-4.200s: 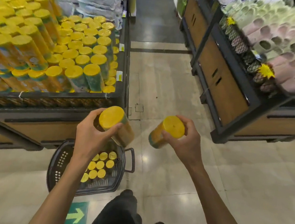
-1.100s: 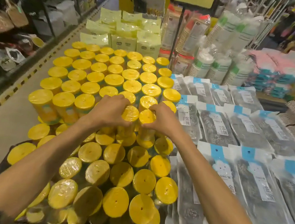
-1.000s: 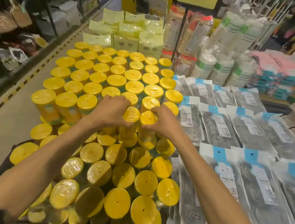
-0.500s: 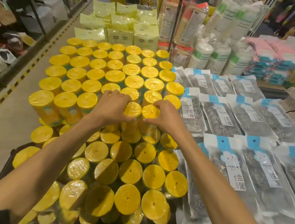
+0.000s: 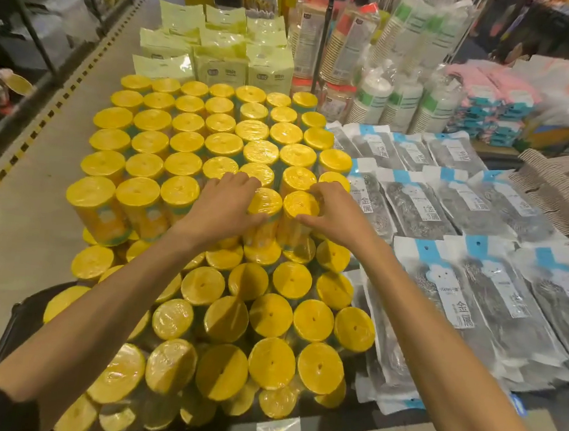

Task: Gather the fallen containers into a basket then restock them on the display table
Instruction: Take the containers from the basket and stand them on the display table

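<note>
Many yellow-lidded cylindrical containers (image 5: 186, 145) wrapped in clear film stand packed on the display table (image 5: 15, 322), the far ones a tier higher than the near ones. At the front edge of the higher tier stand two containers side by side. My left hand (image 5: 223, 206) grips the left one (image 5: 266, 202) from its left side. My right hand (image 5: 337, 209) grips the right one (image 5: 300, 204), fingers over its far rim and thumb along its front. Both containers stand upright on the lower layer. The basket is out of view.
Flat packets of steel scourers (image 5: 448, 209) with blue headers lie to the right of the containers. Pale green packs (image 5: 221, 55) and stacks of paper cups (image 5: 400, 98) stand behind. An aisle floor (image 5: 17, 226) with a striped line runs along the left.
Four seconds ago I held the two containers above the basket on the floor. Over the last second both hands have stayed on them at the upper tier's front edge, hardly moving.
</note>
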{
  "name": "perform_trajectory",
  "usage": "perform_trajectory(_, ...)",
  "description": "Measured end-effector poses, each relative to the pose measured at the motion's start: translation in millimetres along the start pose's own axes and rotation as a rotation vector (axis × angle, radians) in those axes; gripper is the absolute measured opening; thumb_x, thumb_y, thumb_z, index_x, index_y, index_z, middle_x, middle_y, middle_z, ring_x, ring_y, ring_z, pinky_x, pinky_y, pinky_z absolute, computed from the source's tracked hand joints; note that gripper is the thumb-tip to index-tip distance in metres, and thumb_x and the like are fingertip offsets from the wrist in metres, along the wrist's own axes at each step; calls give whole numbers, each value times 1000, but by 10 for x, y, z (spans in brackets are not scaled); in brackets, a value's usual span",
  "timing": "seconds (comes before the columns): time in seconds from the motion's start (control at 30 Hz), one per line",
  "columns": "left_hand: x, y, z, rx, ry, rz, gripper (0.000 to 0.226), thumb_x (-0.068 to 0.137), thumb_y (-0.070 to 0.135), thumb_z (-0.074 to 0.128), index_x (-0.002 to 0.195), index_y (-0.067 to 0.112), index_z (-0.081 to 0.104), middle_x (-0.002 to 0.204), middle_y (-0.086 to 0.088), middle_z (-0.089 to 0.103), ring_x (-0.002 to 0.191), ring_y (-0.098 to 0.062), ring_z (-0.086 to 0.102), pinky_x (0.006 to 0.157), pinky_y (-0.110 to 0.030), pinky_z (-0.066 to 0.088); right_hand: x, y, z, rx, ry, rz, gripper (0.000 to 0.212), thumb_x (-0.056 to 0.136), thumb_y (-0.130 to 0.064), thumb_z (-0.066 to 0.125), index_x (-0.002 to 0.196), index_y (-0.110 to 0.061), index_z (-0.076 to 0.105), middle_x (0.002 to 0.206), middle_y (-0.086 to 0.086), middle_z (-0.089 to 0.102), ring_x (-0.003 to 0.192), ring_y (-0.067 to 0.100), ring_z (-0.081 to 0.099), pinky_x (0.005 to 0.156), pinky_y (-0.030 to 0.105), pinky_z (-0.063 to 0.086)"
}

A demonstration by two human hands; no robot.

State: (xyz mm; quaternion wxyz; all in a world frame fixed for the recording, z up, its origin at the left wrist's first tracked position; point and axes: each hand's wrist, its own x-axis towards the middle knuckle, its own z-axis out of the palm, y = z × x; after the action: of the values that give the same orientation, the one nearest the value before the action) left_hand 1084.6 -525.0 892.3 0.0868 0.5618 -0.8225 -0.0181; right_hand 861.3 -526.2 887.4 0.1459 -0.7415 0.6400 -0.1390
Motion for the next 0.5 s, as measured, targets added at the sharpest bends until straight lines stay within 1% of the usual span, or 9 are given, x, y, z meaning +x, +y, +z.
perform_trajectory(0.07,-55,-38,-37,-5,6,10,62,88,54,60,136,17,47,133,-8,51,123,-30,46,96,-46,40,-31,-41,-21,-41,4,-5,69,81,-48,73,135,-13,49,130,11,52,118,29,51,90,43,47)
perform_trajectory(0.2,-240,-121,-156,23,0,19,62,88,49,64,138,16,48,140,-12,46,128,-33,42,95,-45,42,-65,-275,-128,-183,-16,-76,63,85,-45,69,136,-13,50,133,14,52,125,34,46,95,46,46)
perform_trajectory(0.33,-526,-240,-255,99,-39,-67,63,88,51,61,139,17,46,142,-12,44,130,-33,40,96,-49,41,-63,-609,-216,-314,-96,-147,53,86,-44,67,127,-13,54,127,15,51,123,36,45,94,49,46)
perform_trajectory(0.4,-700,-312,-334,173,-83,-128,62,90,50,59,139,16,45,141,-12,44,129,-34,41,96,-49,41,-77,-757,-213,-388,-146,-180,56,87,-46,66,129,-13,52,130,16,49,124,37,44,96,49,44)
perform_trajectory(0.5,-1031,-421,-466,232,-109,-196,58,91,54,55,133,15,48,130,-12,52,121,-34,48,92,-47,42,-166,-998,-177,-458,-188,-236,63,89,-47,64,139,-13,45,138,17,44,130,37,39,99,49,41)
